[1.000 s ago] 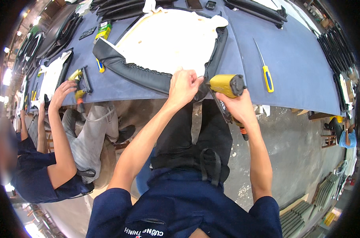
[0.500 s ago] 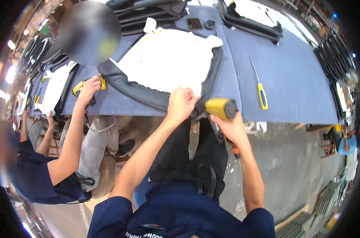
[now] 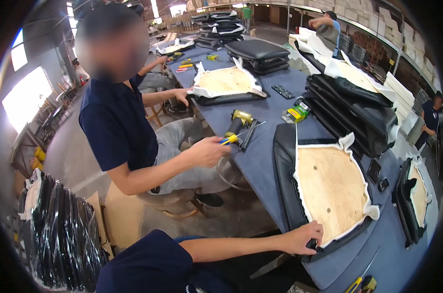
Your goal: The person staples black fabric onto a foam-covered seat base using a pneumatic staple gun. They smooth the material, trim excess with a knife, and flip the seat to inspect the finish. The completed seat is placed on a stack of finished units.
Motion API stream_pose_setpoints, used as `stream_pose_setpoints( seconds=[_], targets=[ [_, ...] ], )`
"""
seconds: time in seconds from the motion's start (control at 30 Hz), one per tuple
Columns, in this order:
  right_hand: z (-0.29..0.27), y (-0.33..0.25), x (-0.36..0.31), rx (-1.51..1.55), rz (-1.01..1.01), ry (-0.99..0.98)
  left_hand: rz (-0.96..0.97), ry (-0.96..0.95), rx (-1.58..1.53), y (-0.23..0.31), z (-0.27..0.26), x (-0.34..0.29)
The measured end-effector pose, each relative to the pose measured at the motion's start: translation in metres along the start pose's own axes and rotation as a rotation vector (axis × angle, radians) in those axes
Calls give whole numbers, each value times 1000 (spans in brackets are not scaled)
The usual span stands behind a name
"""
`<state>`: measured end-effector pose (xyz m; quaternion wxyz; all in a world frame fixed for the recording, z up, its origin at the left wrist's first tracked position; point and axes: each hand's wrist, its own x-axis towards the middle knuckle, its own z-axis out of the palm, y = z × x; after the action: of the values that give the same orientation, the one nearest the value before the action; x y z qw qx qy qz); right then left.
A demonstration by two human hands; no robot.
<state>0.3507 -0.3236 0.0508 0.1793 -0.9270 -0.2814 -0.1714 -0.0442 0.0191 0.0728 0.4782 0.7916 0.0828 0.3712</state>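
Observation:
My left hand [image 3: 302,238] is closed on the near corner of a seat panel, its fingers curled over the black cover edge. This upholstered seat panel [image 3: 331,188] lies face down, with bare plywood showing inside a white fabric edge and black leather-like sides. My right hand is out of the picture. At the bottom edge, the end of a yellow and dark tool [image 3: 370,283] shows beside a screwdriver [image 3: 360,277] with a yellow handle. Whether a hand holds that tool is hidden.
On my left a co-worker [image 3: 119,122] holds a screwdriver [image 3: 230,140] near a yellow and black staple gun [image 3: 242,126]. Beyond my panel are a small green-yellow box [image 3: 295,113], stacked black covers [image 3: 351,110] and a phone [image 3: 373,170]. Plastic-wrapped panels [image 3: 60,234] stand at lower left.
The view has swung left and up, bringing the co-worker and far tables in. My right hand, seen earlier with a yellow staple gun, has left the picture. My left hand stays at the panel's corner.

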Motion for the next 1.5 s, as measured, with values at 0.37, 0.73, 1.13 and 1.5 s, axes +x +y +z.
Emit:
stream_pose_setpoints(
  seconds=[0.37,0.73,1.13,1.5],
  targets=[
    [29,-33,-12,-510,-45,416,-170,-157,485,28,4,4],
    [-72,-182,-49,18,218,-134,-49,-215,1064,56,48,22],
    [-104,-199,-131,811,225,-392,196,-233,696,-10,7,91],
    [-167,-230,-176,448,82,-412,-8,-393,81,-34,2,98]
  ],
)
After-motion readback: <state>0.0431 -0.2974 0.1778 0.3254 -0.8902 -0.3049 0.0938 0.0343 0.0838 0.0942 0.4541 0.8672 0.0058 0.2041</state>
